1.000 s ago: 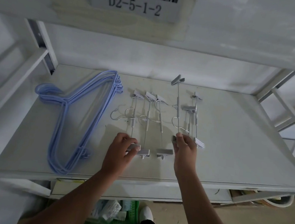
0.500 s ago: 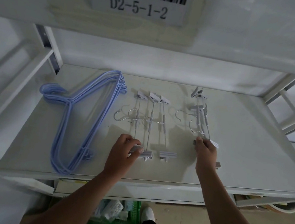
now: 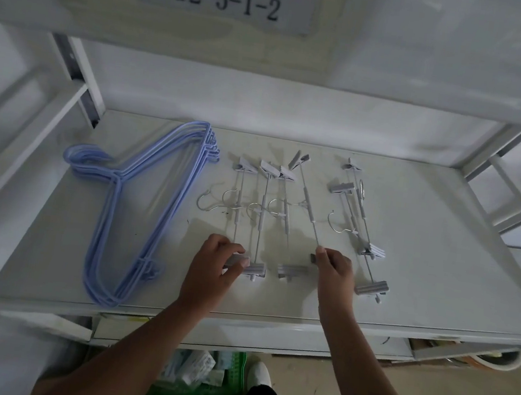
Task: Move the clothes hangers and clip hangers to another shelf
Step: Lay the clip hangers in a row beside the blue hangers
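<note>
Clip hanger [image 3: 307, 209] in right hand [image 3: 335, 272] lies front-to-back, slightly tilted

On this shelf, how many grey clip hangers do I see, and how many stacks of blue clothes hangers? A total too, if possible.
Grey clip hangers: 6
Stack of blue clothes hangers: 1 (the single hangers overlap too much to count)
Total: 7

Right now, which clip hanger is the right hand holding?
The slanted fourth clip hanger from the left; the right hand pinches its near end.
</note>
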A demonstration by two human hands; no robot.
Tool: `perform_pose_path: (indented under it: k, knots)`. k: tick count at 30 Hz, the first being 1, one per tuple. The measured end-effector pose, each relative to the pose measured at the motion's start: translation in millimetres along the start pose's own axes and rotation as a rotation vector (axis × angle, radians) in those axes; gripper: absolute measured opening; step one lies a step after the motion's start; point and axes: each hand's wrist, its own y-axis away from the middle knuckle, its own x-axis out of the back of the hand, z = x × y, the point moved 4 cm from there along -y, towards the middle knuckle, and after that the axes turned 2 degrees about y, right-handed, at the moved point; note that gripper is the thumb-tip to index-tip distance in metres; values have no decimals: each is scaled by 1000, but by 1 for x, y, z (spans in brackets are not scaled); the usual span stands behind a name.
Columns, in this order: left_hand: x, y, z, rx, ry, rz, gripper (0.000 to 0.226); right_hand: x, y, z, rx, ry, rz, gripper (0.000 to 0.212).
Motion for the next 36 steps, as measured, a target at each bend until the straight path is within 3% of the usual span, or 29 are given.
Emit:
perform_pose_path:
  k: [8,21,27,30,34,36]
  knots:
    - [-1,-1,0,-13,-34,5,26,0,4,12,-7,73,31,35]
    - [-2,-1,-2,-25,-65,-17,23,8,6,12,-15,244,7,23]
    - [-3,-1,-2,-26,-74,-5,24,14,11,8,19,211,15,25]
    - [-3,0,-2,-27,-72,-9,22,19,15,1,68,175,10,38]
    - [-3,0,-4,-25,-61,-19,23,26,18,-1,88,237,-3,22]
    - [-3,0,-5,-22,-54,-21,22,38,15,-10,115,266,96,13]
